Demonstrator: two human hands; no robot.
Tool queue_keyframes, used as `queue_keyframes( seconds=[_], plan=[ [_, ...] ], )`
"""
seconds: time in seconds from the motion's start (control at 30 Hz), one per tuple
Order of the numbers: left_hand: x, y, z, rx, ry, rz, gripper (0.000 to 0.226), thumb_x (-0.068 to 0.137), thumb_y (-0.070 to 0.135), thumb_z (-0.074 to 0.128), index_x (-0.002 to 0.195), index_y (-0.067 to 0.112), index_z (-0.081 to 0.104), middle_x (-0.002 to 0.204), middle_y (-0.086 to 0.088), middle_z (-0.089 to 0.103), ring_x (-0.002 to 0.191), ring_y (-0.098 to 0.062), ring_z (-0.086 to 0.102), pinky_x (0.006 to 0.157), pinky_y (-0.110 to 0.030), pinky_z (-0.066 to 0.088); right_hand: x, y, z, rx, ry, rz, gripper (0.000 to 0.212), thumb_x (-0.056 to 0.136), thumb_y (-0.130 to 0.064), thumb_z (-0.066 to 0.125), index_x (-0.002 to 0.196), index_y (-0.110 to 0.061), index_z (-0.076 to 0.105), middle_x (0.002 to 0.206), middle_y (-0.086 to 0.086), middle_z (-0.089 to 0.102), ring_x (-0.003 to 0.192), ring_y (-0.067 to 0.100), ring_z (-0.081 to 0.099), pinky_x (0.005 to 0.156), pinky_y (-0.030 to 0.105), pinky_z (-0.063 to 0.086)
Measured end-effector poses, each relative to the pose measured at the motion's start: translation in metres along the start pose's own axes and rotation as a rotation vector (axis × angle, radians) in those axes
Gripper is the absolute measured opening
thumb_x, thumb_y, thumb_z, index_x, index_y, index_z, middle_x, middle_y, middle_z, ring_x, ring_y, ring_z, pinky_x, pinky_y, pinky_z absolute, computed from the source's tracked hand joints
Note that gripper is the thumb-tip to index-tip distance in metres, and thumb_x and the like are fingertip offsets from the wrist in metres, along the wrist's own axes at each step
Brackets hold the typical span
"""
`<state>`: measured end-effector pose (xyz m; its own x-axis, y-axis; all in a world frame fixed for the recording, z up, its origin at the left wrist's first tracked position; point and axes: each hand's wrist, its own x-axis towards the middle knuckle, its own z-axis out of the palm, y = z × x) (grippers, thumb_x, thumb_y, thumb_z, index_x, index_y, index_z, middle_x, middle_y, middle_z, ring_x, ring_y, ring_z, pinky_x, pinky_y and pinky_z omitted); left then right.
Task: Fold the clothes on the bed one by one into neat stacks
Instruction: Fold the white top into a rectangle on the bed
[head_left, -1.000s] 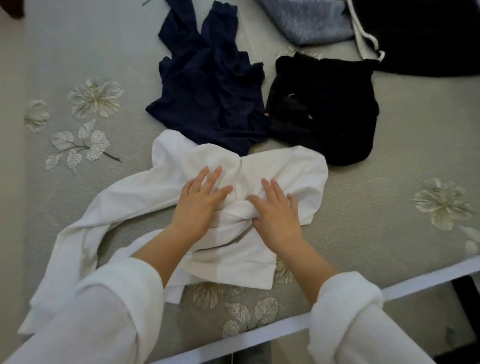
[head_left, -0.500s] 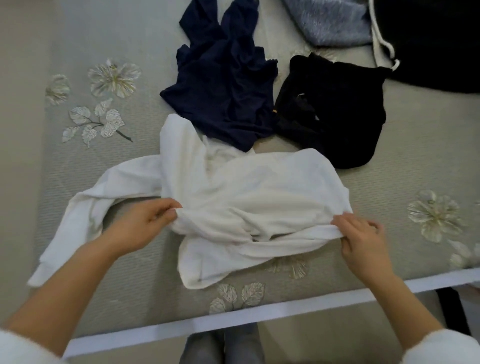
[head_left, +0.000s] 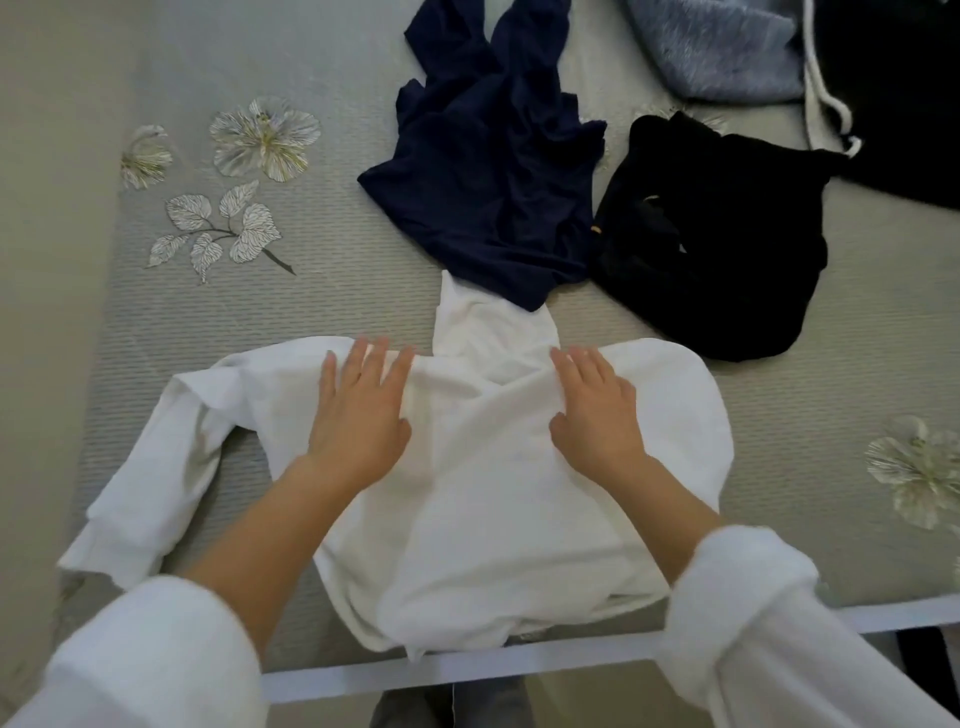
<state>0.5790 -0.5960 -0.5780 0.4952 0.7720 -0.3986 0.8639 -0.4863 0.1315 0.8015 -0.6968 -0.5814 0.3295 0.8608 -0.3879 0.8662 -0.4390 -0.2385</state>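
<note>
Sweater (head_left: 493, 519): white, lay spread at the near edge of the bed (head_left: 363, 301), directly under the left hand (head_left: 358, 415) and the right hand (head_left: 597, 415); its neck (head_left: 493, 332) pointed far, between the two, and one long sleeve (head_left: 156, 493) trailed off to the left
Count: one white sweater; one navy garment (head_left: 493, 182) just beyond the neck, touching its tip; one black garment (head_left: 727, 249) right of the navy one; one grey-blue fuzzy piece (head_left: 727, 47) and one more dark piece (head_left: 909, 104) at the far right; two hands
Left hand: flat, fingers straight and spread, pressed on the sweater's left shoulder, nothing grasped
Right hand: flat likewise, fingers straight, pressed on the right shoulder, nothing grasped
</note>
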Motion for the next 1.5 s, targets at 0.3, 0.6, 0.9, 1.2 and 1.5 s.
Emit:
queue_keyframes(
  seconds=[0.3,0.6,0.9,1.2,1.5],
  plan=[
    [-0.051,-0.040,0.028,0.000,-0.237,-0.038,0.048,0.087,0.031,0.050,0.133,0.028,0.035,0.105,0.002,0.046,0.093,-0.021,0.056,0.065,-0.030,0.040,-0.033,0.005,0.011,-0.363,-0.302,-0.460,0.021,0.080,-0.031,0.064,0.083,-0.012,0.059,0.087,0.010,0.064,0.085,0.028,0.061,0.078,0.031,0.044],
    [-0.061,-0.038,0.038,-0.536,-0.381,-0.244,0.035,0.082,0.046,0.062,0.063,0.019,0.051,0.063,0.008,0.052,0.063,-0.010,0.054,0.053,-0.026,0.036,-0.002,0.005,-0.004,0.031,-0.485,0.014,0.028,0.082,-0.015,0.054,0.108,-0.021,0.058,0.105,-0.003,0.059,0.101,0.019,0.055,0.082,0.028,0.040],
    [-0.067,-0.016,0.021,-0.862,-0.593,-0.209,0.017,0.068,0.007,0.070,0.073,0.013,0.054,0.067,0.005,0.054,0.060,-0.008,0.048,0.048,-0.014,0.033,-0.026,0.028,-0.004,-0.672,-0.466,0.041,0.042,0.084,-0.036,0.054,0.123,-0.023,0.053,0.134,0.005,0.042,0.131,0.025,0.029,0.110,0.057,0.012],
    [-0.123,-0.027,-0.059,-0.956,-0.324,-0.064,0.013,0.076,0.025,0.078,0.087,0.021,0.070,0.079,0.005,0.071,0.071,-0.006,0.064,0.056,-0.016,0.046,-0.082,0.054,-0.073,-0.047,0.036,0.072,0.009,0.081,-0.012,0.056,0.090,-0.012,0.054,0.086,0.003,0.055,0.094,0.031,0.055,0.079,0.036,0.036],
    [-0.148,-0.012,-0.151,-0.661,0.093,0.044,0.020,0.095,0.026,0.053,0.089,0.006,0.055,0.082,-0.010,0.061,0.079,-0.025,0.057,0.067,-0.036,0.039,-0.140,0.045,-0.176,0.392,0.263,0.156,0.019,0.087,-0.019,0.064,0.073,-0.013,0.051,0.061,-0.005,0.049,0.058,0.015,0.046,0.048,0.025,0.028]
  ],
)
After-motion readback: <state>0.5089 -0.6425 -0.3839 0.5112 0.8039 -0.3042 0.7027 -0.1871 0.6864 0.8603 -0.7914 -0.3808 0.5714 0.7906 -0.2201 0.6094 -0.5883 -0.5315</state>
